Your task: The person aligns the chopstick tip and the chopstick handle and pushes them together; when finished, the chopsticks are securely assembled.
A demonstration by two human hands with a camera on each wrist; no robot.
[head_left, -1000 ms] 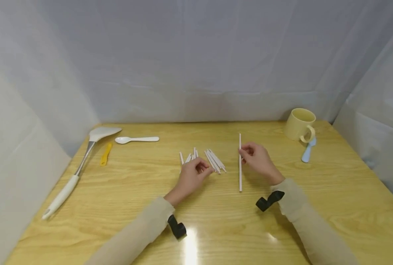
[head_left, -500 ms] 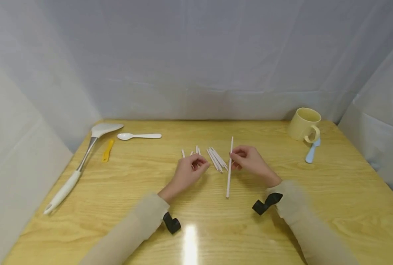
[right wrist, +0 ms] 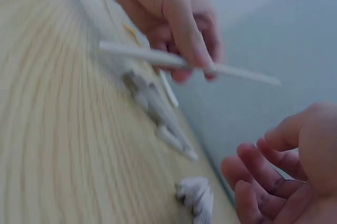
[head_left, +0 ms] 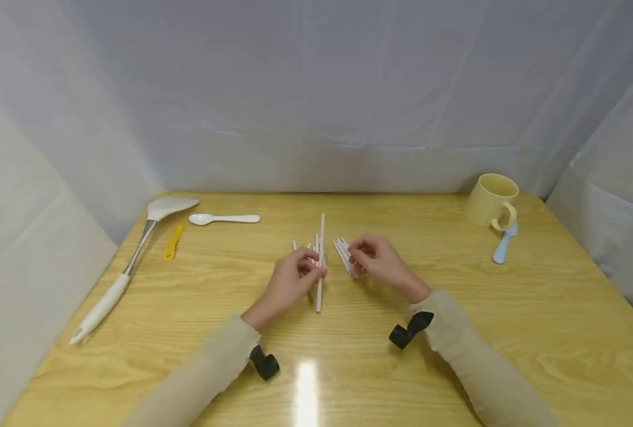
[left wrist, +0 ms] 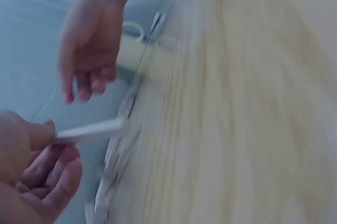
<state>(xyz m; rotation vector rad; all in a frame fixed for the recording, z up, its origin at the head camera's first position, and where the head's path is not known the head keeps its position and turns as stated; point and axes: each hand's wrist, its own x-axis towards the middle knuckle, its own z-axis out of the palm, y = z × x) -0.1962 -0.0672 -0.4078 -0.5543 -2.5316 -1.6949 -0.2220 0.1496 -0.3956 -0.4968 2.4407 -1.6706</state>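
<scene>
- Stick [head_left: 319,290] has passed from my right hand [head_left: 378,259] to my left hand [head_left: 288,280], which pinches it at its two o'clock.
- Right hand hangs loose, holding nothing; more sticks [head_left: 342,255] at its nine o'clock.
- Gentle mid-length pinching should steady it.

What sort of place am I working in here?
Probably a staged recording booth rather than a real kitchen: pale sheeting hangs behind and along both sides of a wooden table, and black devices, likely cameras, are worn at both wrists.
</scene>
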